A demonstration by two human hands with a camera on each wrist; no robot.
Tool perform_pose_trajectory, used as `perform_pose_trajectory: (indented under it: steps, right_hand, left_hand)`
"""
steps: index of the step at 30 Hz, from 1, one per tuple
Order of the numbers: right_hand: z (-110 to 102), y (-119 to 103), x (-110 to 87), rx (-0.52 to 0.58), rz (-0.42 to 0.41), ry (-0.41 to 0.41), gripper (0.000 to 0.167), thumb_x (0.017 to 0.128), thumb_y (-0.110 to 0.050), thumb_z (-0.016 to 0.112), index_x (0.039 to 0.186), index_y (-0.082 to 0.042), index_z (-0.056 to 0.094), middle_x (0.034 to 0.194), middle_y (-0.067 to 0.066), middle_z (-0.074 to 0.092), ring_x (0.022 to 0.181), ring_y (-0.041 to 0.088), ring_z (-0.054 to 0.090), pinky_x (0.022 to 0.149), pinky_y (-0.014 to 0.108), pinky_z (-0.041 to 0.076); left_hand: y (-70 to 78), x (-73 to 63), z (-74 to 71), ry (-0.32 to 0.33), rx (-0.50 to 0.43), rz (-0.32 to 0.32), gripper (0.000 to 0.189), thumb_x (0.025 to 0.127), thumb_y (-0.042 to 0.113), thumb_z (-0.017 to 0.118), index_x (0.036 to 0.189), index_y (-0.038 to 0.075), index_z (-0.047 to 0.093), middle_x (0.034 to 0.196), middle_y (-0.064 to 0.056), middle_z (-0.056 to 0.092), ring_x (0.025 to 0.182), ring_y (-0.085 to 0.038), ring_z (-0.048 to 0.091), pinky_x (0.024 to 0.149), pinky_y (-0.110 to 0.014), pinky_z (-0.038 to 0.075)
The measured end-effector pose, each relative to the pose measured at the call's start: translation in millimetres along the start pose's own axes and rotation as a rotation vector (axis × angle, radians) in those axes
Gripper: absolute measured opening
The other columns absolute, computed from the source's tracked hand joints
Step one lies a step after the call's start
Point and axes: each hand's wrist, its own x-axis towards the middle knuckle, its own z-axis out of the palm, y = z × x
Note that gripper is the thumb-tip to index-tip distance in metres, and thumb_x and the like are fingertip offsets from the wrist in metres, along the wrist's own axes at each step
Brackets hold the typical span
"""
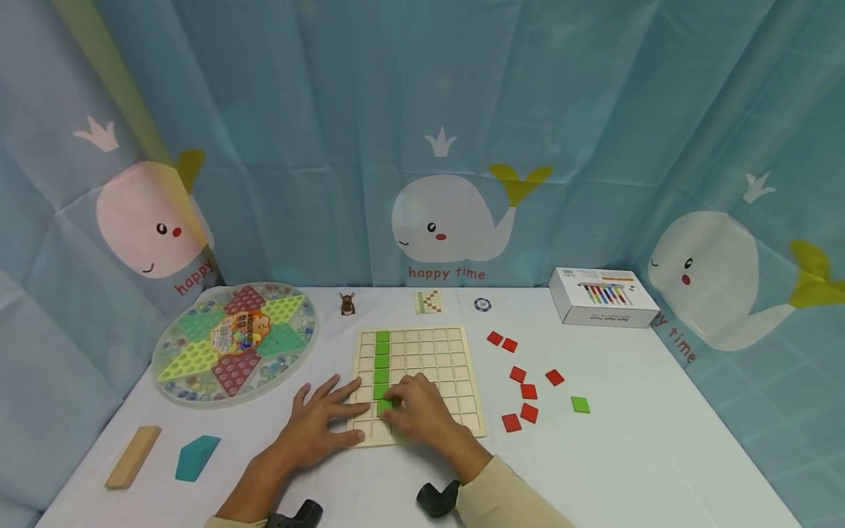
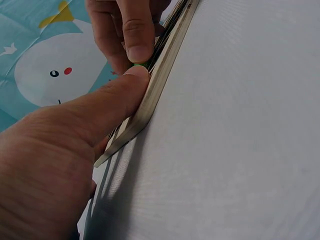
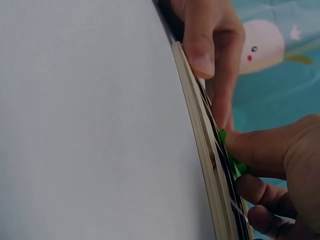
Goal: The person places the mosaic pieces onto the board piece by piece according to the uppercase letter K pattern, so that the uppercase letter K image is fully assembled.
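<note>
A pale wooden grid board (image 1: 455, 400) lies flat on the white table. Green square tiles (image 1: 382, 361) fill several cells of one column near its left side. My right hand (image 1: 422, 414) is over the board, thumb and fingers pinching a green tile (image 1: 383, 408) at the near end of that column. In the right wrist view, green (image 3: 240, 169) shows beside the thumb, mostly covered by the fingers. My left hand (image 1: 323, 422) rests with spread fingers on the board's left edge, and its thumb lies by the near left corner.
Several red tiles (image 1: 529, 391) and a loose green tile (image 1: 580, 405) lie right of the board. Behind it are a small figurine (image 1: 347, 303), a pattern card (image 1: 429, 301), a round chip (image 1: 483, 304) and a white box (image 1: 604, 297). Left are a Chinese checkers board (image 1: 191, 326) and two blocks (image 1: 134, 456).
</note>
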Motion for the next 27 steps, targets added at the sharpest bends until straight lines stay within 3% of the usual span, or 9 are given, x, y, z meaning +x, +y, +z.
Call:
perform_pose_trajectory:
  steps: [11, 18, 22, 27]
  right_hand:
    - [2.7, -7.0, 0.2, -0.085, -0.003, 0.009, 0.023, 0.079, -0.027, 0.078, 0.098, -0.014, 0.076, 0.086, -0.011, 0.061, 0.077, 0.008, 0.046, 0.067, 0.025, 0.04]
    - [-4.3, -7.0, -4.1, -0.035, -0.018, 0.003, 0.022, 0.08, -0.025, 0.076, 0.099, -0.015, 0.076, 0.087, -0.01, 0.06, 0.078, 0.008, 0.045, 0.067, 0.024, 0.039]
    - [-21.8, -7.8, -8.9, 0.049, -0.015, 0.002, 0.024, 0.082, -0.022, 0.075, 0.104, -0.012, 0.074, 0.086, -0.007, 0.059, 0.081, 0.011, 0.046, 0.07, 0.026, 0.042]
    - [-64.7, -9.6, -17.8, 0.157, -0.002, 0.042, 0.027, 0.084, -0.021, 0.075, 0.11, -0.014, 0.072, 0.092, -0.005, 0.061, 0.091, 0.018, 0.053, 0.075, 0.034, 0.047]
  left_hand:
    - [-1.4, 0.0, 1.5, 0.022, 0.003, 0.034, 0.047, 0.082, 0.054, 0.068, 0.119, 0.026, 0.072, 0.146, -0.001, 0.045, 0.137, -0.041, 0.027, 0.1, -0.07, 0.003]
    - [-1.3, -0.5, 0.1, 0.029, -0.002, 0.032, 0.045, 0.082, 0.053, 0.07, 0.118, 0.026, 0.072, 0.146, -0.001, 0.045, 0.137, -0.041, 0.028, 0.1, -0.07, 0.002]
    - [-0.7, 0.2, 1.3, 0.017, -0.015, 0.028, 0.046, 0.082, 0.053, 0.069, 0.119, 0.026, 0.072, 0.146, -0.001, 0.045, 0.138, -0.041, 0.027, 0.1, -0.07, 0.001]
    - [-0.2, 0.7, 1.5, 0.015, -0.015, 0.013, 0.046, 0.081, 0.053, 0.07, 0.119, 0.027, 0.072, 0.146, -0.001, 0.045, 0.138, -0.041, 0.026, 0.1, -0.07, 0.001]
